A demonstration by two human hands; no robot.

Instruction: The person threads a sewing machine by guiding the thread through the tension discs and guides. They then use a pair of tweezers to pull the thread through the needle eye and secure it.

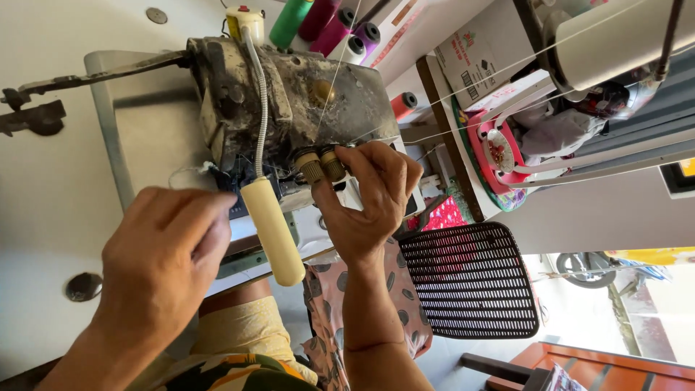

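Pinching a thin, pale sewing thread [187, 172] between thumb and curled fingers of the left hand [168, 250], fingertips pressed together near the front of the grimy, dust-caked grey metal sewing machine [289, 101]. Gripping with the right hand [373, 199], thumb and forefinger closing around the pair of ribbed brass tension knobs [322, 165] sticking out of the machine's side, remaining fingers curling loosely behind them. Hanging just between the two hands, a cream plastic cylinder-shaped lamp head [274, 232] on a flexible silver gooseneck [259, 94], touching neither hand as far as can be told. Running from the right hand's fingers up and across toward the upper right, fine white threads [507, 69] pulled taut. Standing behind the machine, a cluster of thread cones in green, magenta, purple and white [326, 25], with one orange-red spool [404, 103] lying apart to the right. Resting under the machine, a pale off-white worktable [51, 195] with a dull round metal plug [84, 287] set in it. Sitting lower right, a black mesh plastic chair seat [469, 279], and beyond it a pink round tray [496, 156] on a cluttered shelf.
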